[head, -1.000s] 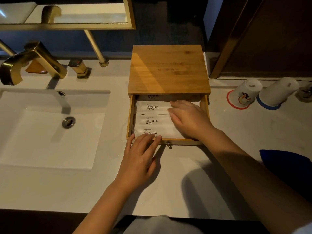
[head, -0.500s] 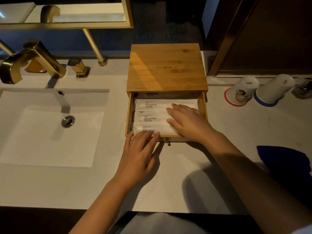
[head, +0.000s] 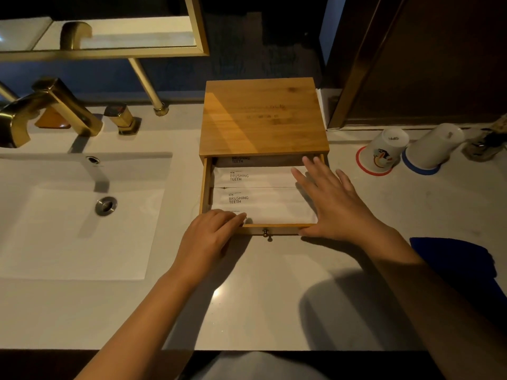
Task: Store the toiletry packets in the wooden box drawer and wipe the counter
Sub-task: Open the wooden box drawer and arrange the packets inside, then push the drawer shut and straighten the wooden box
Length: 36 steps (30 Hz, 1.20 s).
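In the head view, the toiletry packets are being kept flat inside the pulled-out drawer of the wooden box, which is standing on the counter to the right of the sink. The left hand is being rested at the drawer's front left corner, its fingers close together and bent over the front rail onto the nearest packet. The right hand is being laid flat over the drawer's right side, fingers straight and slightly spread, nothing being gripped.

The step in hand is judged to be settling the packets before the drawer is closed. It is best done by keeping every packet pressed below the rim, then pushing evenly on the front near the small knob.

The packets are being stacked front to back, their long axes running left to right, with the printed "BRUSHING TEETH" ends pointing left. A blue cloth is lying at the right, untouched.
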Each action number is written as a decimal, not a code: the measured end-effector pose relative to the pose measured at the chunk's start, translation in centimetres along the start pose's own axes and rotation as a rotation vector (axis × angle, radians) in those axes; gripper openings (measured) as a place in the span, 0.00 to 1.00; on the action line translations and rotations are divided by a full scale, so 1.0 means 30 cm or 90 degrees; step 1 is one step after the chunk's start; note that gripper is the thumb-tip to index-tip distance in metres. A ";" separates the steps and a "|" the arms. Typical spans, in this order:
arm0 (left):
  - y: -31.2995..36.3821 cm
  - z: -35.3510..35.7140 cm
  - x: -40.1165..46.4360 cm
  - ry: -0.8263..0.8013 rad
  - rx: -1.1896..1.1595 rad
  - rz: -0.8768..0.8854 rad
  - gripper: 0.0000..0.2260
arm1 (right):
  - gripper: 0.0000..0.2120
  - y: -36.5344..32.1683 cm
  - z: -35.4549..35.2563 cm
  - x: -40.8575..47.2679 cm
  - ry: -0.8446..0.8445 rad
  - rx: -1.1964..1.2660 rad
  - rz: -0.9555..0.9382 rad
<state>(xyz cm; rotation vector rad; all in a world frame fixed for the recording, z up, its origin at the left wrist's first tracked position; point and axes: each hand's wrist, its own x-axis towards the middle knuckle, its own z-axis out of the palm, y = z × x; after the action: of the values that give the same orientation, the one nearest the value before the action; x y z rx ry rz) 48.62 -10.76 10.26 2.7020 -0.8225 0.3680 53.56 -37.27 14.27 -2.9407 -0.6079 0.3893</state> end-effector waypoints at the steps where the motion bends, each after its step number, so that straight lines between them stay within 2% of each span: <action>1: -0.007 -0.003 -0.001 -0.013 -0.005 -0.004 0.17 | 0.58 0.002 -0.003 0.003 -0.008 0.006 0.010; 5: -0.026 -0.010 0.013 -0.039 -0.021 -0.014 0.16 | 0.63 0.023 -0.031 0.042 -0.061 0.008 0.041; 9: -0.039 -0.016 0.040 -0.059 -0.025 0.010 0.12 | 0.64 0.041 -0.072 0.078 -0.134 -0.011 0.025; 11: -0.044 -0.015 0.041 -0.053 -0.030 0.011 0.10 | 0.63 0.042 -0.083 0.087 -0.143 -0.011 0.021; 13: -0.043 -0.010 0.034 -0.026 -0.038 -0.001 0.13 | 0.62 0.039 -0.088 0.089 -0.130 -0.031 0.016; 16: -0.038 -0.002 0.028 -0.015 -0.033 -0.042 0.25 | 0.60 0.039 -0.081 0.078 -0.101 -0.042 0.011; 18: -0.057 -0.019 0.044 -0.099 -0.010 -0.122 0.39 | 0.60 0.040 -0.076 0.072 -0.088 -0.038 0.008; 20: -0.103 -0.038 0.082 -0.205 0.014 -0.174 0.48 | 0.60 0.040 -0.080 0.073 -0.088 -0.037 0.005; 23: -0.172 -0.072 0.154 -0.333 0.037 -0.142 0.56 | 0.59 0.039 -0.088 0.074 -0.094 -0.036 -0.003; 25: -0.203 -0.096 0.197 -0.376 0.052 -0.117 0.58 | 0.59 0.042 -0.096 0.074 -0.082 -0.030 -0.002; 28: -0.230 -0.121 0.224 -0.364 0.086 -0.118 0.57 | 0.58 0.045 -0.109 0.081 -0.045 -0.028 -0.001; 36: -0.250 -0.128 0.236 -0.235 0.111 -0.123 0.53 | 0.54 0.065 -0.069 0.095 0.097 -0.021 0.041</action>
<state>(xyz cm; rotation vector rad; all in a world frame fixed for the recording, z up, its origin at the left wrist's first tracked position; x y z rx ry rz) 58.00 -7.01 14.59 3.0318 -0.6321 -0.1121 57.39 -38.02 15.31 -2.9909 -0.5064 0.1596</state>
